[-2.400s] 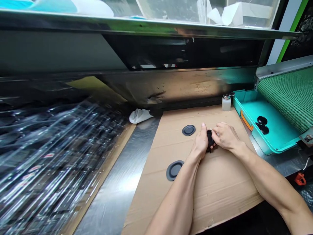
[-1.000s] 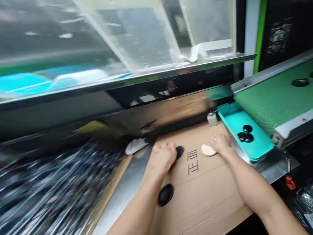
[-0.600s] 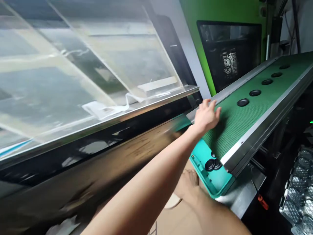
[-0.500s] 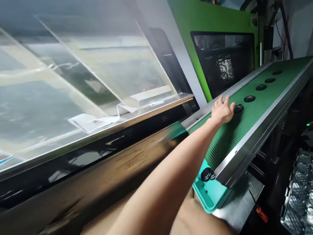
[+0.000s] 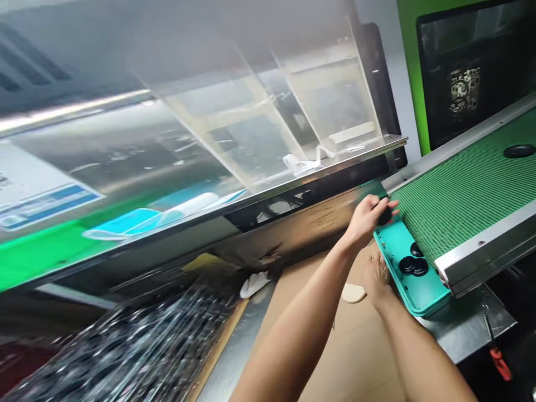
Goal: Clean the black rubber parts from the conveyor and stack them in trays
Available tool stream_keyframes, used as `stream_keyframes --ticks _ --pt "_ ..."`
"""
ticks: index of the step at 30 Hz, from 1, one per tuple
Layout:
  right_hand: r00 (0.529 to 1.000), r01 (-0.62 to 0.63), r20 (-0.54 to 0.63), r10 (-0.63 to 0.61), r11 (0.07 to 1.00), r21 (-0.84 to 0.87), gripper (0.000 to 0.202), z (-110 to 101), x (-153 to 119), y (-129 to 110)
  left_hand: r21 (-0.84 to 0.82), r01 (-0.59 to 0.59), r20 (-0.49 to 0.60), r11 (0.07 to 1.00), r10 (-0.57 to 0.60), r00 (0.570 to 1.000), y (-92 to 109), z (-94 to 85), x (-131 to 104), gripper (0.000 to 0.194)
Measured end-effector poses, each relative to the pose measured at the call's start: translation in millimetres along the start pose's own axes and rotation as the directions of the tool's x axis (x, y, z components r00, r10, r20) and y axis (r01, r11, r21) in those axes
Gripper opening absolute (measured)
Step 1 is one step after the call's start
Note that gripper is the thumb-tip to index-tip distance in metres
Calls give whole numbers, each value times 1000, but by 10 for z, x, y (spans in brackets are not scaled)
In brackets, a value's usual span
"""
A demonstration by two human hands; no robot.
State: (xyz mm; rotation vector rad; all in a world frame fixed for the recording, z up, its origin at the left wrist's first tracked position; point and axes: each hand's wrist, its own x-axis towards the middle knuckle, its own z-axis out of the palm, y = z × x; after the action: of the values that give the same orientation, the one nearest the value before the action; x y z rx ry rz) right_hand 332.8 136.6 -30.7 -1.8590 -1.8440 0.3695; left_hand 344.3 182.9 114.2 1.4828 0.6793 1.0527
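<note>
The left arm (image 5: 305,310) reaches forward and rightward, the left hand (image 5: 363,219) raised and gripping; the right arm (image 5: 414,335) angles forward and leftward, the right hand (image 5: 377,274) lower, its grip unclear.

One head-worn camera looks forward and down from close above the forearms (image 5: 310,307) (the metal ledge (image 5: 335,166) slants across its view), conveyor belt (image 5: 464,184) at right.

Left hand (image 5: 368,220) partly covering a black part (image 5: 386,212), right hand (image 5: 378,273) blurring, its grip showing too unclearly to tell, left forearm (image 5: 301,318) hiding some cardboard (image 5: 352,357), plastic pile (image 5: 138,346) smearing at lower left, green conveyor belt (image 5: 464,190) running off the right edge
</note>
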Motion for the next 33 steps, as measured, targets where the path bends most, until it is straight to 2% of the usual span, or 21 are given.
stream_keyframes --ticks 1,2,3,4,5,7,9,11,12,14,17,19,21,25,27,30,33 --pt "999 34 8 -34 999 -16 35 4 -35 -46 -81 60 -154 995 -72 985 -104 -378 -295 32" --pt "995 94 43 -92 995 -33 37 11 -74 -93 -140 88 -339 986 -131 932 -231 -733 -590 28" --pt "982 168 103 -162 984 -54 39 22 -116 -140 -188 98 -490 977 -180 853 -374 -1049 -872 25" --pt "959 241 172 -225 967 -78 39 38 -156 -184 -254 120 -583 960 -251 773 -525 -1314 -1130 22" --pt "936 295 231 -265 949 -107 35 59 -191 -222 -343 130 -609 930 -326 723 -678 -1520 -1356 24" --pt "928 323 249 -278 932 -165 26 111 -234 -282 -489 105 -608 866 -425 671 -960 -1747 -1683 33" --pt "954 285 140 -265 945 -157 27 178 -250 -334 -570 45 -612 820 -461 643 -1172 -1774 -1836 38" --pt "969 246 12 -246 967 -60 32 270 -278 -403 -619 -17 -612 785 -468 638 -1285 -1691 -1863 35" --pt "970 241 -31 -241 971 -4 34 329 -306 -448 -651 -37 -589 758 -474 654 -1304 -1641 -1855 34" --pt "958 282 -73 -278 957 59 34 459 -393 -553 -732 -33 -491 680 -493 718 -1288 -1572 -1838 34" --pt "917 394 -81 -390 919 32 37 608 -520 -695 -821 33 -330 570 -519 788 -1221 -1578 -1860 40" --pt "928 364 -79 -364 931 -14 37 632 -549 -750 -849 54 -273 526 -523 807 -1199 -1611 -1885 42" --pt "946 312 -78 -316 948 -56 36 610 -540 -771 -863 39 -265 504 -516 814 -1200 -1625 -1893 42" --pt "935 340 -72 -347 935 -99 37 541 -501 -748 -870 15 -262 494 -486 834 -1231 -1585 -1863 41" --pt "954 279 -82 -288 955 -104 36 523 -484 -716 -874 32 -240 484 -487 840 -1242 -1562 -1855 40" --pt "930 352 -80 -359 931 -93 39 513 -474 -668 -880 28 -242 475 -498 833 -1242 -1564 -1857 41" --pt "941 327 -49 -334 938 -112 35 502 -483 -641 -874 -4 -287 487 -508 812 -1229 -1598 -1857 42"
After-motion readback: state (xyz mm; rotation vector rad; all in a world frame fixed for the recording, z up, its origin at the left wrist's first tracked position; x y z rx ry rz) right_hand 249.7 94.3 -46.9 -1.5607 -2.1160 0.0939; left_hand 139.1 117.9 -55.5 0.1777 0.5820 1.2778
